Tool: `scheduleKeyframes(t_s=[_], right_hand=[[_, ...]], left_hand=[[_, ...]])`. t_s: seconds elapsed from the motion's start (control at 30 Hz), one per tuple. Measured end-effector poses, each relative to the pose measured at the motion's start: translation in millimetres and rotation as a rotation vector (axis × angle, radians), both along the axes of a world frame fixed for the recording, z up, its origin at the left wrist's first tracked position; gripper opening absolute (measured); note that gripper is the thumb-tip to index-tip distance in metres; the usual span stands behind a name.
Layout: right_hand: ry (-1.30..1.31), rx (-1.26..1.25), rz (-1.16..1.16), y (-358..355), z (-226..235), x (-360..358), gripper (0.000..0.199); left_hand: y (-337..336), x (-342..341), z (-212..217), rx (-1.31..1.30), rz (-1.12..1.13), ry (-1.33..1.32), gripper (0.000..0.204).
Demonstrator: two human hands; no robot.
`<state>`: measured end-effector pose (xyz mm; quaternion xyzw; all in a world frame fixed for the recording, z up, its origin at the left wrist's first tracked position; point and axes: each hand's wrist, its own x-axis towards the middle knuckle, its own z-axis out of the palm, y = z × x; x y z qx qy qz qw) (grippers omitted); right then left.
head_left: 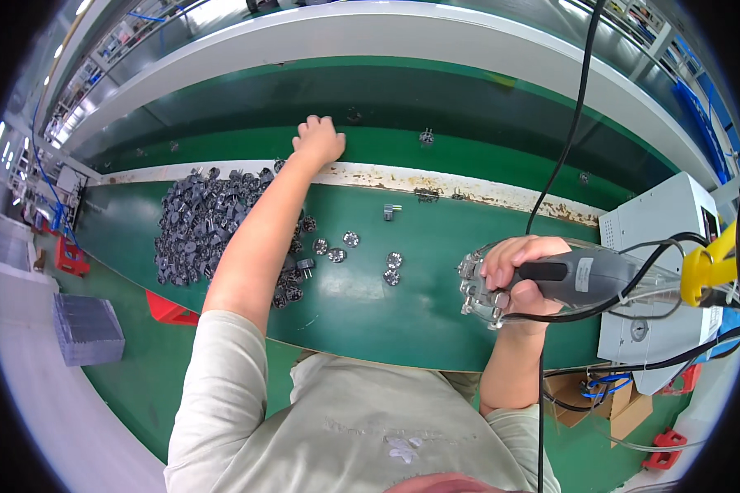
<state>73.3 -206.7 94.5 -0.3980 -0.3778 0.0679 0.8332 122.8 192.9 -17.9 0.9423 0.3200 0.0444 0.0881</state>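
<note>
Plugs [205, 218], dark and heaped in a dense pile, are spread over the left part of the green tabletop [419, 324], with the left forearm [259, 230] stretched across the pile's right side. The left grip [320, 142] is held past the pile, on the far side of a worn white strip [378, 177]; its fingers are bent, but whether anything is pinched there cannot be told. A loose piece [427, 137] is seen farther right, apart from that grip. By the right grip [522, 267], a grey handheld tool [600, 278] is clasped at its left end, fingers above and thumb below, beside a clear knobbly part [478, 289]. Between the two grips, a single plug [389, 212] and several small round pieces [351, 238] are scattered, well apart from the right grip. A white machine [654, 246] is placed at the right.
</note>
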Motion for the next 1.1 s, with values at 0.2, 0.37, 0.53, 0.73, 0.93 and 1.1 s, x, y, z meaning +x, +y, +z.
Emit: scheduleKeyframes(t_s=[0.2, 0.37, 0.53, 0.73, 0.93, 1.1], right_hand=[[-0.006, -0.002, -0.029, -2.7, -0.5, 0.8, 0.042], [-0.015, -0.022, -0.035, 0.1, -3.7, 1.2, 0.04], [-0.027, -0.032, 0.002, 4.5, -4.1, 2.3, 0.036], [-0.024, -0.005, -0.085, -5.3, -2.8, 6.5, 0.035], [0.0, -0.015, -0.054, 1.9, -0.4, 0.6, 0.038], [-0.028, -0.075, -0.041, 4.0, -2.4, 2.4, 0.037]], left_hand=[[-9.6, 0.7, 9.3, -0.076, -0.314, -0.139, 0.045], [-93.4, 38.3, 34.7, -0.34, -0.625, -0.258, 0.039], [-95.8, 57.4, 21.7, -0.202, -0.628, -0.152, 0.03], [-171.2, -49.6, 67.7, -0.306, -0.903, -0.381, 0.022], [-189.6, -109.9, 23.2, 0.018, -0.739, -0.393, 0.013], [-132.2, -128.4, 32.9, 0.171, -0.495, -0.246, 0.01]])
